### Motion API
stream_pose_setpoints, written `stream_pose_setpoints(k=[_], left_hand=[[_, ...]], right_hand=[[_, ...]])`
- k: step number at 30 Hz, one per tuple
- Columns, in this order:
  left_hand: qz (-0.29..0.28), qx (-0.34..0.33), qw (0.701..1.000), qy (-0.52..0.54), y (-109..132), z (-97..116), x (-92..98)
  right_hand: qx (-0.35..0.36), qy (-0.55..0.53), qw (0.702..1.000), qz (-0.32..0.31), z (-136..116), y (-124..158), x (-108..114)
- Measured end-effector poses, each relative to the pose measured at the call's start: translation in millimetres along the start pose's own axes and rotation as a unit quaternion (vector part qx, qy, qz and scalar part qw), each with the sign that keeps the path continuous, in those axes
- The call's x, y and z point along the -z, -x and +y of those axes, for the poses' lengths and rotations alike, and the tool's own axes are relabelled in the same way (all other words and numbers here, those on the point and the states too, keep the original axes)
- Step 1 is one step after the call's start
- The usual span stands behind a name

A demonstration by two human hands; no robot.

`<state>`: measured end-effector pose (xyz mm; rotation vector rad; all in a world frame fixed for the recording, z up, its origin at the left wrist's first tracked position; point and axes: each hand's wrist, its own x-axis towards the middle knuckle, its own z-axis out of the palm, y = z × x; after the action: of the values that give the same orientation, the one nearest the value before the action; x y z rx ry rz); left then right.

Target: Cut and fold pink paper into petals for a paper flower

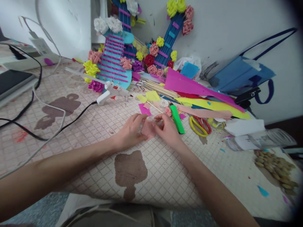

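We sit at a wide table (165,176) covered in a pale cloth with a diamond pattern and brown stains. At its far right a blue bag (241,74) leans against the wall. Behind the middle of the table we have a dark blue, long-necked piece (169,41) strung with lines and dotted with paper roses, and left of it a light blue board (113,60) crossed by purple bars. A magenta sheet (196,86) lies over yellow and peach strips to the right of these, and nearer the right edge a clear plastic container (262,140) rests on its side.

Our left hand (130,130) and right hand (168,130) face each other at the middle, fingers bent. Beyond the left one stands a white glue gun (111,93), its nozzle toward the right. Thin wooden sticks (161,87) lie bundled beside the magenta sheet. A green cutter (177,119) lies just beside our right hand, with yellow-handled scissors (198,126) further right.

Between our hands is a small pale pink paper (148,128): our left thumb and fingers grip its left side, our right thumb and forefinger pinch its right. Smallest, yellow scraps (152,96) lie beyond it.
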<state>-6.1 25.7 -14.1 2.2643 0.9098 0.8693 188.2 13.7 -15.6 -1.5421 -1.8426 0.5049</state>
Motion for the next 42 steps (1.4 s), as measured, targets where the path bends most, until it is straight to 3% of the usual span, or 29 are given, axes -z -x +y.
stream_pose_setpoints(k=[7, 12, 15, 19, 22, 27, 30, 35, 39, 42], left_hand=[[-0.016, 0.003, 1.000, 0.006, -1.2, -3.6, -1.0], [0.000, -0.003, 0.999, 0.044, -1.1, -5.1, 1.6], [-0.005, 0.042, 0.991, 0.130, -3.9, -5.6, 5.8], [-0.031, 0.104, 0.965, 0.239, -9.3, -9.0, 14.0], [-0.086, 0.107, 0.948, 0.285, -10.8, -13.4, 21.5], [-0.208, 0.078, 0.945, 0.240, -8.9, -16.0, 38.2], [-0.263, 0.089, 0.935, 0.219, -8.8, -13.0, 48.6], [-0.300, 0.099, 0.930, 0.189, -9.9, -8.8, 56.1], [-0.301, 0.061, 0.939, 0.157, -10.7, -11.9, 54.4], [-0.294, 0.038, 0.944, 0.145, -10.5, -15.2, 52.5]], right_hand=[[-0.004, 0.043, 0.998, -0.036, -4.2, -5.7, 2.3], [-0.015, -0.114, 0.993, -0.032, -6.6, -1.6, 10.2], [-0.042, -0.219, 0.974, -0.022, -8.1, 0.9, 10.6], [-0.045, -0.276, 0.960, 0.003, -9.0, 3.0, 7.5], [-0.015, -0.295, 0.955, -0.031, -10.9, 7.3, 8.7], [-0.015, -0.296, 0.940, -0.170, -12.1, 16.3, 17.1], [-0.043, -0.303, 0.938, -0.162, -9.1, 17.2, 18.1], [-0.054, -0.252, 0.955, -0.150, -9.7, 15.6, 11.9], [-0.008, -0.109, 0.990, -0.094, -15.0, 7.4, 6.0], [0.019, -0.013, 0.998, -0.051, -16.7, -7.1, 0.8]])
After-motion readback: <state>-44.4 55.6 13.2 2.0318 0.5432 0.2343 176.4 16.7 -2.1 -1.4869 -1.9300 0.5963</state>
